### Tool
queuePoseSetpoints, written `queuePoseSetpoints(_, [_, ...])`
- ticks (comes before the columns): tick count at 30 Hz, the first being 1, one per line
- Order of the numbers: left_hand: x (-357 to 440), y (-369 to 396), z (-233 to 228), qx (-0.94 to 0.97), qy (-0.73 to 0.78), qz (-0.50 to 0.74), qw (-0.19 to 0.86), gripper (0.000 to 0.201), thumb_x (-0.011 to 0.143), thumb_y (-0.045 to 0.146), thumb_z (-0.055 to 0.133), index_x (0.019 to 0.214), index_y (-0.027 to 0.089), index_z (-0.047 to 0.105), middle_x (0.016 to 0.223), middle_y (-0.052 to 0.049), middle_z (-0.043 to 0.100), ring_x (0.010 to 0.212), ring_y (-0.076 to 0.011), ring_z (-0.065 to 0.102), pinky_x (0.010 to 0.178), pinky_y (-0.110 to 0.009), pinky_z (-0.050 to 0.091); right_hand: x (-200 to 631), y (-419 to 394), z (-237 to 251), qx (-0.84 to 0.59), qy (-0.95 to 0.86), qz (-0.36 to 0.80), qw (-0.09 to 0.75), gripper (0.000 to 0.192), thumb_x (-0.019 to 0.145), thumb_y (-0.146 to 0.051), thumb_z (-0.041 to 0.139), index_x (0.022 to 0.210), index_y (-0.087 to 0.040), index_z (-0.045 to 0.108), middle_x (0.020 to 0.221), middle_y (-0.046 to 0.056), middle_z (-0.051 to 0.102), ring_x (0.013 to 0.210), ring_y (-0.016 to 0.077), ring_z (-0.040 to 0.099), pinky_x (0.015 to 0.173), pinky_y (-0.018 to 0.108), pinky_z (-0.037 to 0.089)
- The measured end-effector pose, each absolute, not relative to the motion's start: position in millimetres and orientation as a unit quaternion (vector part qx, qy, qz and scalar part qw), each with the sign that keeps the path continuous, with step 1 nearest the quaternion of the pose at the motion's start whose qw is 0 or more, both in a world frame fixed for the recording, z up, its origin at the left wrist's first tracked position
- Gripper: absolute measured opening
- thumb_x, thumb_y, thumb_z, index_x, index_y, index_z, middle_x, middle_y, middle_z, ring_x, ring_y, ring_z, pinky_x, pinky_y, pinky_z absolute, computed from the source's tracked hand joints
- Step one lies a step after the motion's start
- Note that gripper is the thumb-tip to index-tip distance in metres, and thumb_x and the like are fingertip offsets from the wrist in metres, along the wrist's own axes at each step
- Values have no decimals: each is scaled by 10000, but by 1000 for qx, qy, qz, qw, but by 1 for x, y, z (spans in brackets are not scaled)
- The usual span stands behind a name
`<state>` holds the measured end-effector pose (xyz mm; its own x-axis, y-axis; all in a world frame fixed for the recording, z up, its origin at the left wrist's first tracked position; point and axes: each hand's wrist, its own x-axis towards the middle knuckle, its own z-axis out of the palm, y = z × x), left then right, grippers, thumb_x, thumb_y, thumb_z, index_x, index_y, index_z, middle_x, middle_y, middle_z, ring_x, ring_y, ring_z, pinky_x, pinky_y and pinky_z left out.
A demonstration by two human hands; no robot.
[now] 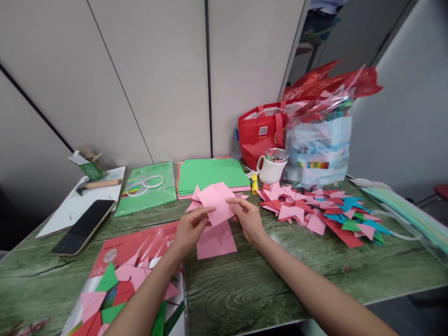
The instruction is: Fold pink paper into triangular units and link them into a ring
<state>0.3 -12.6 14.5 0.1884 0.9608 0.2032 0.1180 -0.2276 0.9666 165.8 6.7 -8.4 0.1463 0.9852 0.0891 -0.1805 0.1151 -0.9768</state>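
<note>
Between both hands a pink sheet of paper [217, 203] is held up above the table, its top edge slightly peaked. My left hand [192, 229] pinches its lower left edge. At its right edge, the fingers of my right hand [248, 218] are closed on it. Beneath lies another pink square [217, 245], flat on the wood-grain table and partly covered by the held one. Folded pink paper pieces [193, 198] peek out behind the held sheet; most of them are hidden.
A paper packet [140, 242] with folded pieces lies left, beside a phone [84, 226] and hammer [100, 185]. Green sheets [213, 172], a glue stick [254, 184] and a white mug [273, 167] stand behind. Folded paper rings [287, 200] and bags [318, 149] are right.
</note>
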Motion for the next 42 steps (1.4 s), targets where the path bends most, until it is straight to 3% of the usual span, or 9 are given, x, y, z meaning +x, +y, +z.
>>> queuePoseSetpoints(5, [1,-13,12,692,430,413,407,313,695,133,560,977,191,680,982,-72,665,869,-195,605,788,-307,474,167,8,-8,-433,-433,542,575,166,601,-236,608,727,-158,683,543,-28,545,432,62,373,412,185,274])
queuePoseSetpoints(11, [2,-14,21,668,463,406,417,348,557,119,695,894,205,708,956,-65,692,872,-224,613,804,-334,469,170,10,-6,-436,-462,526,565,149,592,-201,587,687,-151,690,561,-22,556,436,53,355,405,176,247])
queuePoseSetpoints(15, [2,-16,26,657,481,403,418,270,575,185,713,845,203,720,892,-66,713,824,-225,637,779,-313,477,170,10,-5,-422,-457,525,581,151,605,-233,643,728,-156,686,573,-19,555,456,60,387,420,176,297])
queuePoseSetpoints(20, [-1,-14,21,618,508,451,395,229,617,258,698,836,194,723,862,-60,716,807,-236,651,728,-301,495,167,8,-5,-343,-409,595,601,199,587,-292,713,746,-181,666,749,1,601,603,99,507,551,221,429])
queuePoseSetpoints(26, [-2,-12,19,579,499,507,398,163,632,281,687,740,170,736,784,-61,725,752,-217,655,696,-283,503,159,2,-7,-299,-470,597,578,320,490,-191,780,782,-204,651,750,-25,581,710,111,532,664,232,434])
queuePoseSetpoints(29, [-1,-12,17,579,503,499,402,185,618,290,700,747,163,736,751,-60,722,699,-196,640,665,-274,496,157,0,-8,-333,-469,571,586,258,509,-209,771,740,-188,656,702,-26,568,637,99,510,611,228,425])
queuePoseSetpoints(35, [2,-13,14,553,468,509,465,650,540,249,761,1156,170,568,555,45,551,526,-95,507,576,-239,455,157,0,-9,-382,-463,517,611,196,544,-252,755,696,-170,661,632,-17,581,570,100,493,553,230,404])
queuePoseSetpoints(38, [2,-12,16,538,473,530,453,650,554,263,752,1165,153,559,480,80,410,462,-61,395,474,-191,374,156,-1,-8,-386,-469,502,616,190,546,-272,752,672,-166,656,657,0,607,598,116,526,578,244,425])
queuePoseSetpoints(42, [2,-13,16,522,470,539,464,607,548,297,749,1117,148,599,476,76,391,462,-59,385,450,-184,332,155,-4,-7,-394,-478,480,621,176,560,-283,745,654,-166,653,638,0,614,588,117,531,577,246,433])
